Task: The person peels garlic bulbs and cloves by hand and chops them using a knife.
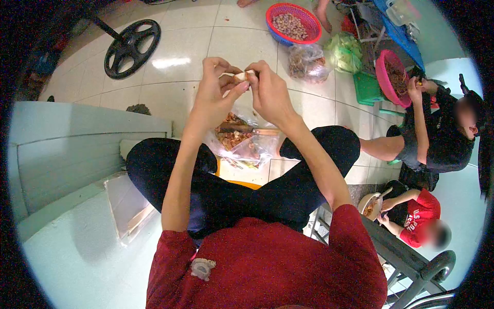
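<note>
Between my fingertips is a small white piece with brown skin at its edges (241, 77); its exact kind I cannot make out. My left hand (216, 92) pinches it from the left, thumb and fingers bent around it. From the other side my right hand (270, 95) grips its right end with closed fingers. Below both hands, a clear plastic bag (252, 152) lies spread on the floor between my legs. Brown peelings and scraps (232, 139) lie on it. A knife with a wooden handle (265, 132) rests across the scraps, apart from my hands.
Farther out stand a red-and-blue basket (269, 21) of small pale round pieces, a filled plastic bag (309, 64) and a green bag (345, 51). At right, one person works over a pink basin (382, 77); another in red holds a bowl (364, 200). A black wheel-shaped base (151, 35) stands upper left.
</note>
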Demonstrator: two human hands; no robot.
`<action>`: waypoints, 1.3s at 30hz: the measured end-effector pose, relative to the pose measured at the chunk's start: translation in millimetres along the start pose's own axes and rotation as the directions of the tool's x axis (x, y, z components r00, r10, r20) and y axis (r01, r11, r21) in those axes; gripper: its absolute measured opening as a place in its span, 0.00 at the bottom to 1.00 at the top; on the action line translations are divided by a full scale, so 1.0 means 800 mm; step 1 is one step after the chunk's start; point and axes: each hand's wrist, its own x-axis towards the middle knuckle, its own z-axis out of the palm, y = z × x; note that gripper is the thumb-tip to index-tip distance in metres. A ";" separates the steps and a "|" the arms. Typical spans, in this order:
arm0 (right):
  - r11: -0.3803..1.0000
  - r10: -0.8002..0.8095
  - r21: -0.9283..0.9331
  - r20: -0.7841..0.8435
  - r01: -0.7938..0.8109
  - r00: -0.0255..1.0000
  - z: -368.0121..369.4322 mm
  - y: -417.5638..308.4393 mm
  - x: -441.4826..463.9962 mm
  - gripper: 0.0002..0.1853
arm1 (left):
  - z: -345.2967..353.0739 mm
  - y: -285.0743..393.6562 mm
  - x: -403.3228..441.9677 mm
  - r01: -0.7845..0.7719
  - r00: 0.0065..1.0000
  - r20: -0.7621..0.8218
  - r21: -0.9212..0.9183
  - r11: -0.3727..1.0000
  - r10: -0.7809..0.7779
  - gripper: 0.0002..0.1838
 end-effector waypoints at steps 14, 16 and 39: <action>0.987 0.142 0.064 0.092 -0.148 0.986 0.009 -0.001 0.000 0.08 | 0.015 -0.010 -0.002 -0.133 0.984 -0.072 0.302 0.944 0.162 0.18; 0.989 0.134 0.057 0.095 -0.140 0.986 0.010 0.003 -0.001 0.08 | 0.016 -0.009 -0.002 -0.147 0.983 -0.055 0.342 0.928 0.176 0.19; 0.796 0.278 0.307 0.581 -0.522 0.765 0.091 0.088 -0.053 0.14 | -0.037 -0.006 0.005 -0.144 0.967 -0.162 0.286 0.947 0.196 0.12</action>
